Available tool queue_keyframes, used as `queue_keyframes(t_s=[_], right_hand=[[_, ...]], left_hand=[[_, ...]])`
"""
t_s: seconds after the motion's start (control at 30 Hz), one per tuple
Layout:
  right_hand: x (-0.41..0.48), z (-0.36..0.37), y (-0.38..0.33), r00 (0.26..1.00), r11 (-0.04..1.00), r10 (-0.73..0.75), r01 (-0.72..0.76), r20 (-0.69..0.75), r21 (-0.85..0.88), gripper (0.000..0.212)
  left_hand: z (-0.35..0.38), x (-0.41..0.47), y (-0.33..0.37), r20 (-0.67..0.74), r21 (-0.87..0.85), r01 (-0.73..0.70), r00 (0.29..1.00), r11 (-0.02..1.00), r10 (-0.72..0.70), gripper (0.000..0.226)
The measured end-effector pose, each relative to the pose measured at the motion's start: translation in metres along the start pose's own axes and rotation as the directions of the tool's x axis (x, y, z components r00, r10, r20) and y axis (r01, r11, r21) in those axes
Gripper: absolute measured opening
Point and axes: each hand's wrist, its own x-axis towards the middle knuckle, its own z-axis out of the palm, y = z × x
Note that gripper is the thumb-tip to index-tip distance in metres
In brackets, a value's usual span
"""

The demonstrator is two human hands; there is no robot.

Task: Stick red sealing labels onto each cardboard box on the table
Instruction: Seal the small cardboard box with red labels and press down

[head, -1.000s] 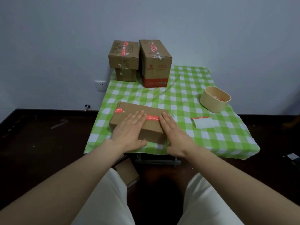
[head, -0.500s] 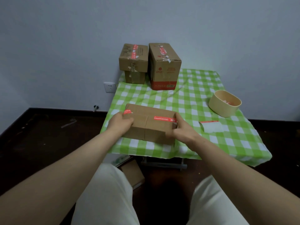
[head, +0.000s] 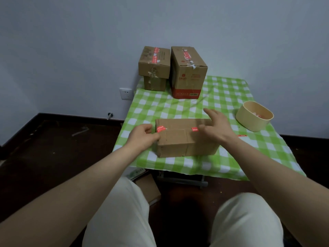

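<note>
Cardboard sits at the near edge of our counter (head: 222, 163): the flat box (head: 185, 139) on green checked cloth. Our left hand (head: 142, 138), fingers curled shut against the box's left end, steadies it, we judge, just beside a red sealing label (head: 160, 129). Our right hand (head: 216, 126) hovers open-fingered over the right end, hiding most of a second label (head: 194, 129). Half a second ago it pinched that corner; now it has lifted.
</note>
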Motion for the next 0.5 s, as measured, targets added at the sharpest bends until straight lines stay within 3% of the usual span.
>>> queue_keyframes(t_s=[0.07,0.17,0.23,0.33,0.4,0.5], right_hand=[[0.001,0.005,-0.017,0.989,0.989,-0.141,0.143,-0.047,0.035,0.046],[0.003,0.015,-0.039,0.972,0.973,-0.228,0.226,0.060,0.036,0.037],[0.005,0.019,-0.047,0.947,0.964,-0.256,0.266,0.194,-0.027,0.067],[0.011,0.023,-0.049,0.872,0.922,-0.162,0.301,0.462,-0.244,0.128],[0.015,0.029,-0.046,0.856,0.876,-0.127,0.334,0.500,-0.349,0.136],[0.018,0.030,-0.046,0.882,0.851,-0.159,0.350,0.443,-0.392,0.129]], left_hand=[[-0.002,0.003,0.001,0.010,0.002,-0.045,0.999,0.999,0.045,0.069],[-0.001,0.005,0.001,0.033,0.019,-0.095,0.995,0.995,0.094,0.069],[0.000,0.005,0.002,0.064,0.018,-0.097,0.993,0.995,0.096,0.082],[0.003,0.004,0.001,0.143,0.005,-0.069,0.987,0.998,0.068,0.090],[0.004,0.001,0.004,0.188,-0.050,-0.049,0.981,0.998,0.057,0.078],[0.003,0.002,0.004,0.177,-0.162,-0.001,0.984,0.987,0.030,0.073]])
